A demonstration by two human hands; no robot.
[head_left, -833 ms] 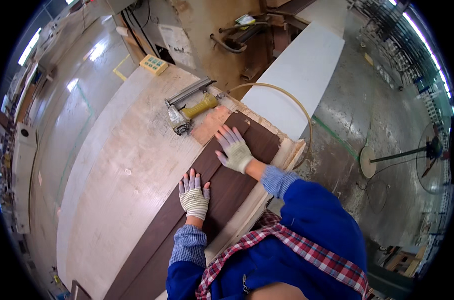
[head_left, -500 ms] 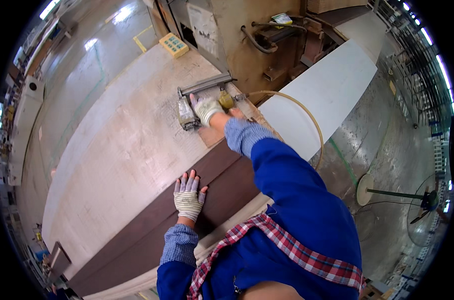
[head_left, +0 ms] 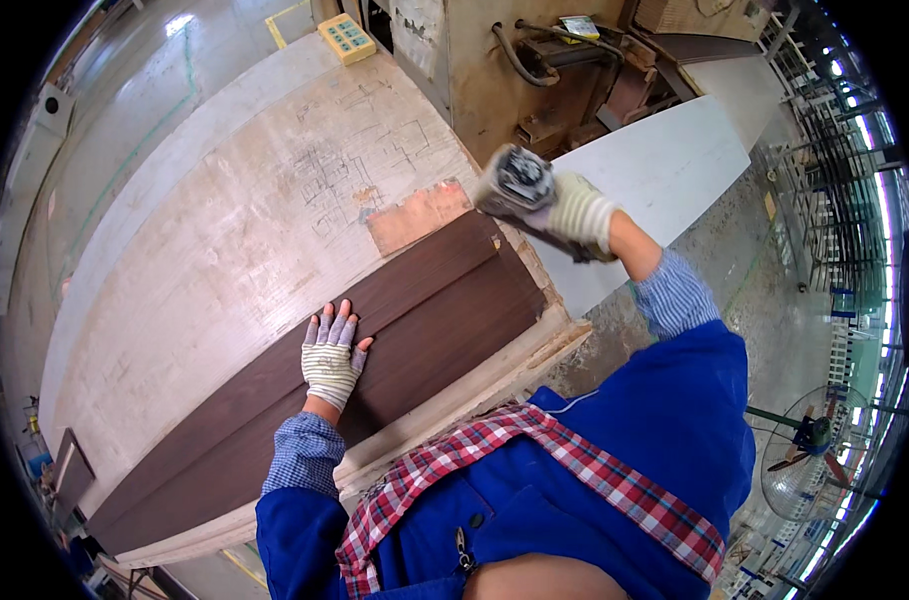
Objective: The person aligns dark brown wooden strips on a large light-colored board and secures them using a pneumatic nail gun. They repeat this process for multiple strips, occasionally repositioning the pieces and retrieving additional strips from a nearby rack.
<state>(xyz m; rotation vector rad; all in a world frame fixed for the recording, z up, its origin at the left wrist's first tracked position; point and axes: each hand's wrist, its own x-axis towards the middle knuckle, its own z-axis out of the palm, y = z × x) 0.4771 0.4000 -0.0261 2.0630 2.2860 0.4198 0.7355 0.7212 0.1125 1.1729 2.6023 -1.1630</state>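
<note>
My left hand (head_left: 330,362), in a striped fingerless glove, lies flat on a long dark brown wood-grain panel (head_left: 444,345), fingers spread. A lengthwise step or seam runs along the panel, which lies along the near edge of the pale worktable (head_left: 194,260). My right hand (head_left: 582,215), gloved the same way, is closed round a nail gun (head_left: 519,190), grey with a black round top. The gun is in the air just past the panel's right end, blurred by motion. Its nose and the fingers' grip are partly hidden.
A reddish-brown patch (head_left: 419,215) and pencil marks show on the tabletop. A yellow box with buttons (head_left: 346,40) sits at the far edge. Beyond stands a tan machine cabinet (head_left: 474,90). At right are a white board (head_left: 674,160) and a standing fan (head_left: 812,435).
My right hand has lifted the nail gun off the table and carried it right, beyond the panel's end. My left hand stays flat on the panel; the view has shifted.
</note>
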